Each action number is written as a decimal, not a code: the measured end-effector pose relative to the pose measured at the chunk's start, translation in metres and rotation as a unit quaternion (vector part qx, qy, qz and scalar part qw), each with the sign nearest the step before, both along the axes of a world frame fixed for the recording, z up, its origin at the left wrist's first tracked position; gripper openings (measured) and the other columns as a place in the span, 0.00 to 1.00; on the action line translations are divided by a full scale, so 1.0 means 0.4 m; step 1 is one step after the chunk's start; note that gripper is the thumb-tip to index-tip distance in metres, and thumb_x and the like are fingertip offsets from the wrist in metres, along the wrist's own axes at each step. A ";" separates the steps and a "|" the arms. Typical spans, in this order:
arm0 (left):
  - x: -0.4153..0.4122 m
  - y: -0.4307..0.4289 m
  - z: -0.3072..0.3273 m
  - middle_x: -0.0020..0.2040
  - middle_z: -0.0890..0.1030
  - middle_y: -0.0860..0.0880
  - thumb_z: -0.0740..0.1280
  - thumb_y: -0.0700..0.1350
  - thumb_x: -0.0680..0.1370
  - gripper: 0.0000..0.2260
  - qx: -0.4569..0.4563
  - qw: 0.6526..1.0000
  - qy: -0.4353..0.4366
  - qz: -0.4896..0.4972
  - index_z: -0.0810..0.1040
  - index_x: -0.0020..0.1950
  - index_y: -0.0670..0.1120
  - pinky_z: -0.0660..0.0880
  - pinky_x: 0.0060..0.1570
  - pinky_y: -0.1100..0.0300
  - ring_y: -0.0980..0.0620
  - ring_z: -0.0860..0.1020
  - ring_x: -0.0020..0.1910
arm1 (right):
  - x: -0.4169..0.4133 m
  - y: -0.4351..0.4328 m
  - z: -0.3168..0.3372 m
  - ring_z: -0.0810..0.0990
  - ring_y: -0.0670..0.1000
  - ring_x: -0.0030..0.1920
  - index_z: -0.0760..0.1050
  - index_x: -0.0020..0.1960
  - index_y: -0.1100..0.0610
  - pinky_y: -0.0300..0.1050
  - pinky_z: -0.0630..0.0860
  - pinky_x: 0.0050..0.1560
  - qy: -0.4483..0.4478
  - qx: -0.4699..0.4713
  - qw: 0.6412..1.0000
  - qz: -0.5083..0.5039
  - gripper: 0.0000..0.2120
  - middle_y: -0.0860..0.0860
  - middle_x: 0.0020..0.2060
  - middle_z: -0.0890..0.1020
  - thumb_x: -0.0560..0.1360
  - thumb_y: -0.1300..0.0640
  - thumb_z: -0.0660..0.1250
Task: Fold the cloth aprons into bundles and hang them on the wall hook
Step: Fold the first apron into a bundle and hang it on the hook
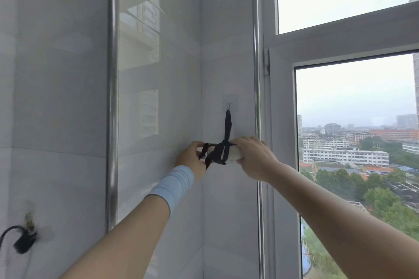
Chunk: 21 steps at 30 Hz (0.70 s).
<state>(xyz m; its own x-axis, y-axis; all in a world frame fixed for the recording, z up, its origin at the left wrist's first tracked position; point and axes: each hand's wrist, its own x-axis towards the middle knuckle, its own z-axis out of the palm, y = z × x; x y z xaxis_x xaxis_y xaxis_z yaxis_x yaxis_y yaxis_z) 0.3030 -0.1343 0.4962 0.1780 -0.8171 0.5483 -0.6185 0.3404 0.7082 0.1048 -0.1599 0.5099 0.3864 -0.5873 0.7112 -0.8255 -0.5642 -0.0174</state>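
Black strap [227, 124] hangs from the wall hook [229, 105] down to the pale apron bundle [235, 154], which is against the tiled wall [217, 70] beside the window [353, 93]. The left grip [190, 156] pinches the bundle's strapped left end; the right grip [254, 156] curls round its right end.

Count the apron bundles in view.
1: a white bundle, gripped at its ends by the left hand and right hand, hanging by its black strap from the hook. Others may be off-frame.
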 end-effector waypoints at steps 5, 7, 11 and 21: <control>-0.023 0.029 0.025 0.61 0.72 0.52 0.63 0.36 0.73 0.22 -0.091 0.986 -0.124 -0.063 0.75 0.66 0.50 0.74 0.56 0.66 0.52 0.74 0.59 | 0.016 -0.005 -0.009 0.71 0.52 0.63 0.69 0.70 0.47 0.46 0.65 0.64 -0.030 0.016 0.999 0.027 0.26 0.47 0.61 0.77 0.74 0.63 0.64; -0.026 0.028 0.030 0.59 0.71 0.52 0.64 0.43 0.74 0.22 -0.081 0.975 -0.202 -0.035 0.73 0.68 0.52 0.73 0.58 0.60 0.51 0.72 0.58 | 0.022 -0.013 -0.017 0.70 0.53 0.64 0.69 0.71 0.50 0.45 0.66 0.65 -0.052 0.025 0.997 0.055 0.25 0.49 0.62 0.75 0.75 0.64 0.63; -0.014 0.008 0.028 0.59 0.72 0.51 0.66 0.52 0.75 0.24 -0.112 0.918 -0.375 0.071 0.70 0.71 0.55 0.70 0.60 0.54 0.49 0.70 0.58 | 0.029 -0.023 -0.048 0.67 0.54 0.64 0.70 0.71 0.54 0.46 0.65 0.66 -0.066 0.046 0.994 0.072 0.21 0.52 0.62 0.73 0.78 0.62 0.61; -0.009 0.032 0.040 0.64 0.76 0.48 0.63 0.34 0.74 0.25 -0.061 0.985 -0.158 -0.024 0.71 0.70 0.49 0.76 0.59 0.55 0.48 0.76 0.59 | 0.027 -0.033 -0.012 0.75 0.51 0.52 0.77 0.61 0.46 0.47 0.74 0.52 -0.060 0.059 0.995 0.052 0.17 0.45 0.50 0.76 0.76 0.62 0.62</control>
<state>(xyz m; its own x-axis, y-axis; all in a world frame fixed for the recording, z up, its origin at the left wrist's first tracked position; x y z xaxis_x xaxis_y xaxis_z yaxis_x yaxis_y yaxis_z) 0.2995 -0.1216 0.5123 -0.0543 -0.7454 0.6644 -0.7827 0.4449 0.4352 0.1156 -0.1732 0.5052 0.3655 -0.6301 0.6851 -0.7503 -0.6351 -0.1838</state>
